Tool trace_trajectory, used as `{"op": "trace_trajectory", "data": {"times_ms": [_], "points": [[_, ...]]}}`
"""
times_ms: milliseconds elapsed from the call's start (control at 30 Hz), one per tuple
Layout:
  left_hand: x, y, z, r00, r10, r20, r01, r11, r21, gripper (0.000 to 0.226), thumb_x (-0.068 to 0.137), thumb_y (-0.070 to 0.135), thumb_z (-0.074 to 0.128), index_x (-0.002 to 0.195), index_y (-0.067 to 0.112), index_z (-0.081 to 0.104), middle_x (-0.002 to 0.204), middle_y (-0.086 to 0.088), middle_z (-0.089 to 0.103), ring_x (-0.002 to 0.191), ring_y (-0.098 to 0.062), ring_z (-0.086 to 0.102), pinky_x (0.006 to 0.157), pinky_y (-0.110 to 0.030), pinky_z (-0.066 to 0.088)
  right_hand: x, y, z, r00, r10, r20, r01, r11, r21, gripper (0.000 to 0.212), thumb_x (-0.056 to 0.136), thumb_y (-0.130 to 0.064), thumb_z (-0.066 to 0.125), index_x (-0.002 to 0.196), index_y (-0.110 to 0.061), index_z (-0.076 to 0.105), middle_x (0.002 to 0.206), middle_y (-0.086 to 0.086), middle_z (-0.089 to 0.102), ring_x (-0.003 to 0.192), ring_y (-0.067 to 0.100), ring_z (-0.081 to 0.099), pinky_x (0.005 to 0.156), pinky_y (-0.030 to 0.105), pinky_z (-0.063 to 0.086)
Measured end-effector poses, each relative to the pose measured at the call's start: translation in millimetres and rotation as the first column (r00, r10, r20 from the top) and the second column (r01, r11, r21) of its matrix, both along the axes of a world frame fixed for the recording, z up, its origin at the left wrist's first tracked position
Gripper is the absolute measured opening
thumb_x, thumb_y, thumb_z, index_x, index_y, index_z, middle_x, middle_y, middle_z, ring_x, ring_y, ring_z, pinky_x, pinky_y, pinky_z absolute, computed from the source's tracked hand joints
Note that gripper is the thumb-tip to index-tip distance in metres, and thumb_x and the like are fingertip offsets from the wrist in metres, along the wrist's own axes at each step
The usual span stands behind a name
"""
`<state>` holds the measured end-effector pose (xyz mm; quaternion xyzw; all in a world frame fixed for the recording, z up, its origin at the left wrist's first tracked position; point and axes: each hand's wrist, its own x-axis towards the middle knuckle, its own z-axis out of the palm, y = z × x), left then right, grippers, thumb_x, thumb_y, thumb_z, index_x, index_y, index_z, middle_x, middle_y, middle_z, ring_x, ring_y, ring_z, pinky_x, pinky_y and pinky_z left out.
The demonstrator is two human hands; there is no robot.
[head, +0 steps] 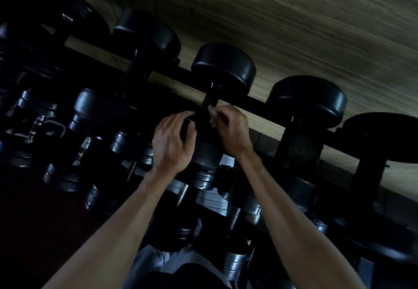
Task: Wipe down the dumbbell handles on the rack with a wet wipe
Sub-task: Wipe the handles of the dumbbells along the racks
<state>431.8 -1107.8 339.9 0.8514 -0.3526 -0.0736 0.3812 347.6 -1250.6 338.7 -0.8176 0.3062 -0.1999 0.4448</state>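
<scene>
Fingers of the right hand point(230, 128) pinch what looks like a wet wipe point(212, 117) against the dumbbell handle point(209, 103), while the left hand point(173, 140), curled, steadies the near head point(204, 150).

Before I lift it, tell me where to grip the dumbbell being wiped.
Grip the dumbbell by its thin handle between the two heads, from above. The heads are too wide to close a hand on. The right hand is shut on the wipe there; left hand steadies the near head.

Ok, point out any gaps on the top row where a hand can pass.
Bare rail between the dumbbell being wiped and its right neighbour. Both hands, left and right, crowd the handle; lower tiers look packed.
</scene>
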Motion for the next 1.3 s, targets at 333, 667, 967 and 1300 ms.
{"op": "trace_trajectory", "data": {"times_ms": [333,667,967,1300], "points": [[0,1,1,0.999,0.027,-0.025,-0.027,1.000,0.016,0.047,0.098,0.043,0.039,0.128,0.018,0.065,0.123,0.003,0.069,0.116,-0.018,0.060,0.103,-0.032,0.040,0,3,5,0.977,0.204,-0.063,-0.205,0.979,-0.002,0.017,0.093,-0.006,0.064,0.104,-0.007,0.076,0.099,0.004,0.072,0.088,0.001,0.061,0.079,0.006,0.042],[-4,2,2,0.993,0.085,-0.077,-0.084,0.996,0.015,0.049,0.098,0.048,0.037,0.129,0.021,0.064,0.127,0.006,0.067,0.121,-0.012,0.055,0.102,-0.025,0.029,3,-9,7,1.000,0.001,0.017,0.000,0.999,-0.035,0.017,0.098,-0.020,0.062,0.101,-0.009,0.075,0.089,-0.001,0.071,0.084,0.009,0.066,0.078,0.025,0.053],[-3,2,2,0.992,0.080,-0.093,-0.082,0.996,-0.018,0.047,0.098,0.047,0.040,0.127,0.020,0.064,0.124,0.006,0.068,0.117,-0.012,0.057,0.103,-0.029,0.033,-2,-16,23,1.000,-0.018,0.016,0.017,0.996,0.086,0.017,0.096,-0.011,0.062,0.107,-0.012,0.075,0.101,-0.007,0.073,0.090,-0.010,0.064,0.079,0.010,0.045],[-2,2,0,0.992,0.076,-0.102,-0.080,0.996,-0.040,0.044,0.098,0.044,0.041,0.123,0.018,0.066,0.119,0.005,0.071,0.112,-0.016,0.062,0.099,-0.047,0.049,19,-24,15,0.981,0.164,-0.105,-0.187,0.942,-0.279,0.023,0.097,-0.010,0.056,0.112,-0.002,0.071,0.104,0.004,0.061,0.093,0.010,0.060,0.082,0.009,0.043]]}}
